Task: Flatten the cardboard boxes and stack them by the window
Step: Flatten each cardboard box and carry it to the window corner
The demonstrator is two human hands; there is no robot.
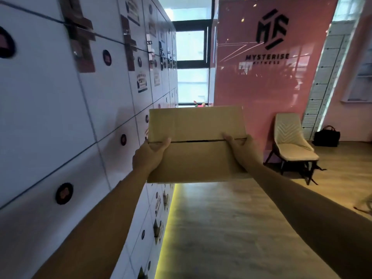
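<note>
Cardboard box between both hands, fingers hidden behind it

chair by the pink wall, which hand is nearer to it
Right. The right hand grips the cardboard box on the edge facing the chair; the left hand grips the far edge, by the lockers.

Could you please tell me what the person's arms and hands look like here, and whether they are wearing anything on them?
Both forearms are bare along their visible length, with no sleeve showing in the frame. The left hand and right hand are bare too: no gloves. No watch, bracelet or ring can be seen on the parts that show, though the light is dim and the fingertips are hidden.
</note>
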